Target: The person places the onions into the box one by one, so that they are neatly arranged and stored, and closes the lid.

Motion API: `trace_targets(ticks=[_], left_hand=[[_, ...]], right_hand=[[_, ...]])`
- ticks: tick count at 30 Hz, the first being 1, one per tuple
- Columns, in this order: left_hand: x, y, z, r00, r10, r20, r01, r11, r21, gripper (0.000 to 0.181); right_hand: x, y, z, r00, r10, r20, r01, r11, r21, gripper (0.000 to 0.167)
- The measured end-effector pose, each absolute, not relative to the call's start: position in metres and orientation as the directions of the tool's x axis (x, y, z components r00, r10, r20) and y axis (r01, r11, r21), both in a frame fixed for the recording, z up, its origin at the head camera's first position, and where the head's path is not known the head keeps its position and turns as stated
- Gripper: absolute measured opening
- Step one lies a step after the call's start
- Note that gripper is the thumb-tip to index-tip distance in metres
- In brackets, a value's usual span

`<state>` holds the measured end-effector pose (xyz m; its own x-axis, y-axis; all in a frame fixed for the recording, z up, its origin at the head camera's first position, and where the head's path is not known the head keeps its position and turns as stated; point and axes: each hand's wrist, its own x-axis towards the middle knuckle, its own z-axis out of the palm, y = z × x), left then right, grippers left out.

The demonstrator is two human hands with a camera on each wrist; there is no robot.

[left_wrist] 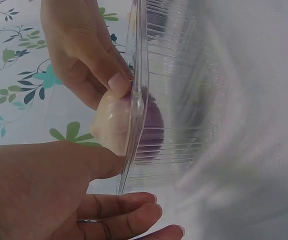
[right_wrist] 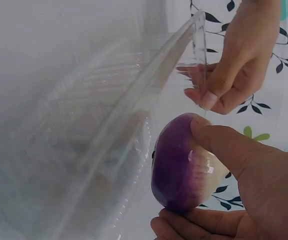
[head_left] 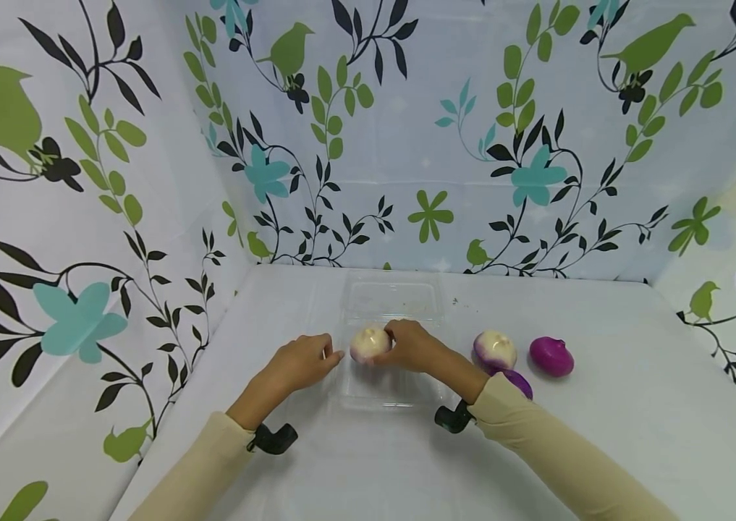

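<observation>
A glossy white-and-purple turnip [head_left: 368, 346] is in my right hand [head_left: 409, 346], which grips it between thumb and fingers at the left part of a clear plastic container [head_left: 394, 401]. In the right wrist view the turnip [right_wrist: 176, 165] shows its purple end towards the container, its pale end towards the palm. My left hand [head_left: 305, 364] holds the container's left rim, thumb on the inner side and fingers outside. Through the clear wall in the left wrist view, the turnip's purple part [left_wrist: 151, 130] shows below the rim.
Right of the container lie another white-and-purple turnip [head_left: 496, 350], a purple vegetable [head_left: 519, 383] partly hidden by the right forearm, and a magenta onion [head_left: 551, 357]. The container's open lid [head_left: 394, 293] lies towards the back. Patterned cloth [head_left: 394, 145] surrounds the white table [head_left: 602, 434].
</observation>
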<state>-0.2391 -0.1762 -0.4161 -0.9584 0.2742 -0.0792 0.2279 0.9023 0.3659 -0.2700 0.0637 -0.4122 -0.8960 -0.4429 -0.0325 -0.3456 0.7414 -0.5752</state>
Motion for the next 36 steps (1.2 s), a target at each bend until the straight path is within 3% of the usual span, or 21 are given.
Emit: trace_targets(ticks=[22,36], left_hand=[[-0.240,-0.176,-0.417,-0.959,0.275,-0.076,0.230,0.902,0.366,0.024],[-0.241,-0.176,-0.417,-0.960,0.272,-0.066,0.231,0.903,0.362,0.024]], right_hand=[[-0.268,0.042,-0.423,-0.926,-0.359,-0.115,-0.226,0.773,-0.593,0.056],[-0.267,0.042,-0.425,-0.926,-0.364,-0.099,-0.243,0.775,-0.583,0.056]])
